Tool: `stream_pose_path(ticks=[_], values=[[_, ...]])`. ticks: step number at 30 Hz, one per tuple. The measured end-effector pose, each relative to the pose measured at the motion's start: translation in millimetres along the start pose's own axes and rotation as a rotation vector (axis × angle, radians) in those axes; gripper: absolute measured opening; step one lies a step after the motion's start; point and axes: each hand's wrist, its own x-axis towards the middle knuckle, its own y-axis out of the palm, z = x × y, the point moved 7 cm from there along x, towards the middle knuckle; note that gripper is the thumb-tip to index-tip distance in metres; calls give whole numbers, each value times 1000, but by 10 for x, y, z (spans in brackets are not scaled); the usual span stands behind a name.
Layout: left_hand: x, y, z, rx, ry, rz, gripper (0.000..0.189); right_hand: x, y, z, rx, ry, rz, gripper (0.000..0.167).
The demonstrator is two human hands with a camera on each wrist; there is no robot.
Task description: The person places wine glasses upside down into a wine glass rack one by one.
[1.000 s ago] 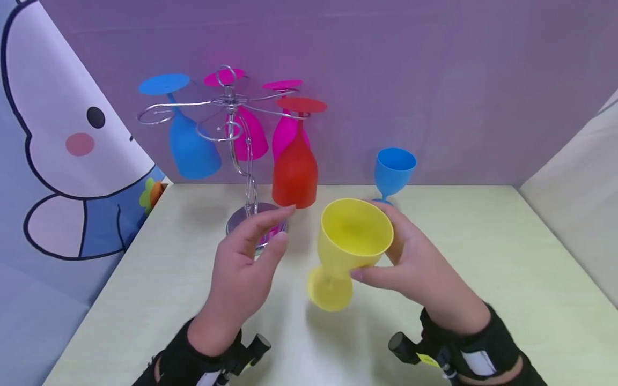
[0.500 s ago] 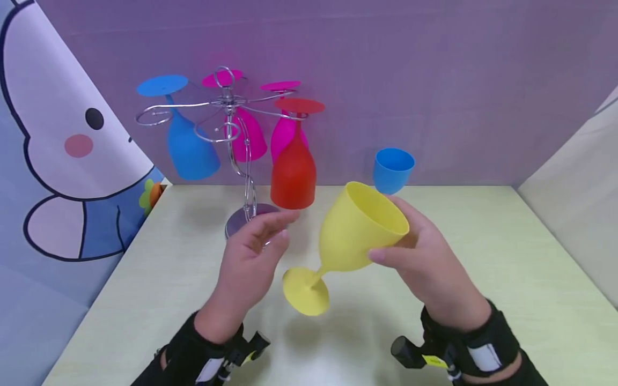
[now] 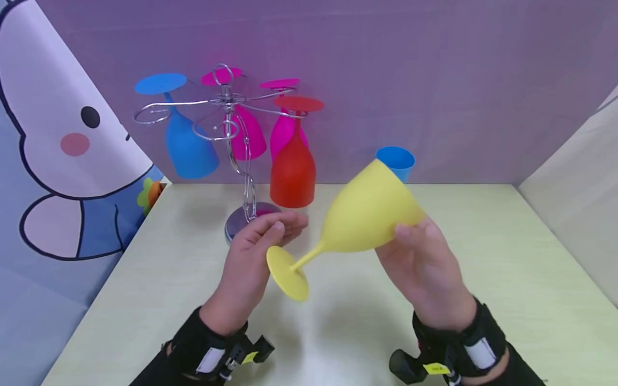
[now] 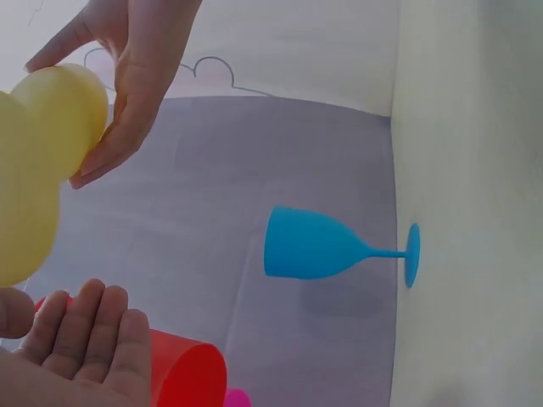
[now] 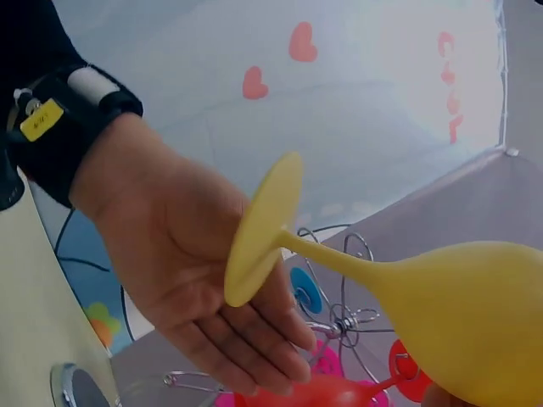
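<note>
Though tilted, glossless yellow goblet (image 3: 359, 219)

Left hand (image 3: 256, 260): we see its palm turned rightward; fingers (image 4: 93, 339) together and nearly straight, pointing far and right;
Right hand (image 3: 425, 268): we see it gripping, thumb (image 3: 407, 236) bent on the near side;
Wrists: left (image 3: 219, 316) and right (image 3: 451, 311), we find well apart;
Arms: we see both reach in from the near side, slanting toward each other.
</note>
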Motion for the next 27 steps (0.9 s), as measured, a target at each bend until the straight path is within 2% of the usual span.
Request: stream_pose_path(ticks=[2, 5, 8, 12, 15, 17, 21, 25, 27], values=[[9, 2, 32, -18, -23, -6, 27, 5, 1, -9, 64, -14, -7, 33], [24, 10, 70, 22, -49, -16, 27, 12, -5, -25, 178, -34, -23, 33], [27, 42, 90, 61, -34, 3, 29, 20, -22, -58, 241, -38, -63, 31], [27, 50, 68, 134, 12, 20, 32, 25, -58, -109, 192, 0, -160, 28], [37, 17, 40, 167, 16, 6, 30, 27, -84, -139, 150, 42, -214, 29], [41, 6, 30, 117, 18, 10, 28, 29, -85, -159, 158, 68, -222, 31], [31, 23, 16, -45, 64, 42, 27, 33, -69, -187, 166, 99, -218, 34], [31, 34, 37, -140, 106, 43, 25, 22, -72, -199, 128, 119, -242, 35], [34, 43, 47, -199, 106, 46, 24, 15, -76, -204, 119, 123, -255, 35]])
